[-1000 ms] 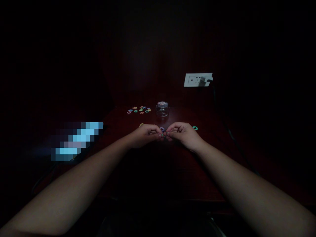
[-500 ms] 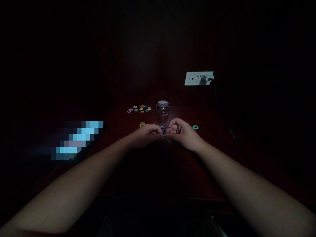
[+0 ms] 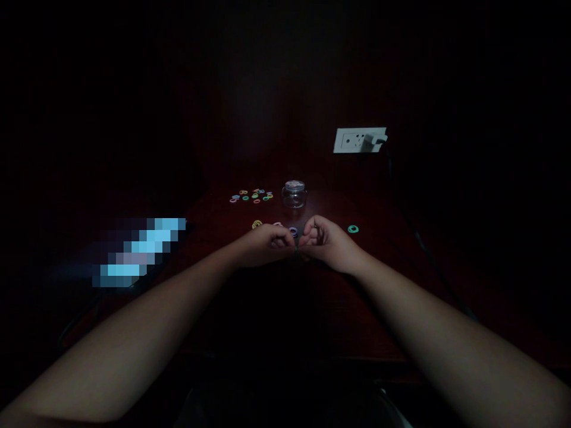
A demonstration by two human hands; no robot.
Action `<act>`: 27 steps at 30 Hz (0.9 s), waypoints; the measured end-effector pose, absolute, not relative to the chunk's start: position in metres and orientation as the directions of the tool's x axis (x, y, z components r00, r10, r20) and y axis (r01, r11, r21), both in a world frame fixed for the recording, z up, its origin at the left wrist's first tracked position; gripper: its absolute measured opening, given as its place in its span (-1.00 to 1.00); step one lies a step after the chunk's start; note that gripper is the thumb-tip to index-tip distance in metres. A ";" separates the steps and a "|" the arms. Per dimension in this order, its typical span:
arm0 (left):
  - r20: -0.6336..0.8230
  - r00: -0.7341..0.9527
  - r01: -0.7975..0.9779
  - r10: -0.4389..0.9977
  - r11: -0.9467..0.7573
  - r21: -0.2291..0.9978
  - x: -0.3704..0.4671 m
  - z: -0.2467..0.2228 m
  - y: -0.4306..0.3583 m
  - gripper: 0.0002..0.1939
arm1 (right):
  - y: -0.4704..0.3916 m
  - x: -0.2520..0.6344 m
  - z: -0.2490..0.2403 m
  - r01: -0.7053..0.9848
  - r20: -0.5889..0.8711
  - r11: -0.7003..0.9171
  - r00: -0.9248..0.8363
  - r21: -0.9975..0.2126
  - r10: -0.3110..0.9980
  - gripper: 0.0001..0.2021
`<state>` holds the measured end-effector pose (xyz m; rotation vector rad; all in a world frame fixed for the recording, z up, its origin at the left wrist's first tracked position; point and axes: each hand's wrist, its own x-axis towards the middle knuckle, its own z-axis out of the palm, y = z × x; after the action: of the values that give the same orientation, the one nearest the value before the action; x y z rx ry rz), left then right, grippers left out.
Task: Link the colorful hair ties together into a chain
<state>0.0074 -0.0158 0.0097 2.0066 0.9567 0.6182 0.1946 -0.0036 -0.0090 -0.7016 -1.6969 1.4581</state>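
Note:
My left hand [image 3: 267, 245] and my right hand [image 3: 329, 245] meet fingertip to fingertip over the dark red table. Both are closed in a pinch on a small green hair tie [image 3: 297, 250], mostly covered by the fingers. Just beyond the fingertips lies a purple hair tie [image 3: 293, 231]. Pink hair ties [image 3: 278, 224] and yellow hair ties [image 3: 257, 224] rest behind my left hand, partly hidden by it. To the right of my right hand is a separate green hair tie [image 3: 353, 229].
A clear lidded jar [image 3: 294, 196] stands behind the hands. Left of it several loose coloured hair ties [image 3: 255, 195] are scattered. A lit, pixelated screen [image 3: 140, 252] is at the left. A wall socket [image 3: 350, 141] holds a plug [image 3: 375, 139]; a cable [image 3: 423, 246] runs along the right.
The fingertips have shifted slightly, my right hand a little lower. Less of the green hair tie shows between them, while more of the pink ones is visible.

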 end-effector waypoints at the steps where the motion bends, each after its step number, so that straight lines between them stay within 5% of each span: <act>1: 0.078 0.595 0.409 0.800 -0.385 0.827 0.007 0.009 -0.016 -0.85 | -0.004 0.195 -0.009 -0.066 0.199 0.195 -0.544 -0.979 0.815 -0.65; 11: 0.052 0.625 0.440 0.779 -0.407 0.800 0.007 0.009 -0.016 -0.83 | -0.004 0.195 -0.009 -0.021 0.195 0.219 -0.539 -0.976 0.819 -0.64; 18: 0.300 0.622 0.355 0.723 -0.602 0.715 0.006 0.009 -0.011 -0.88 | -0.004 0.197 -0.005 -0.038 0.242 0.260 -0.518 -0.965 0.821 -0.69; 27: 0.348 0.453 0.252 0.821 -0.493 0.833 0.008 0.006 -0.009 -0.90 | -0.006 0.196 -0.003 0.043 0.244 0.316 -0.537 -0.948 0.808 -0.81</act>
<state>0.0084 -0.0087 0.0063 1.9829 0.8957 1.0042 0.1964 -0.0058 -0.0028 -0.7580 -1.8320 1.2881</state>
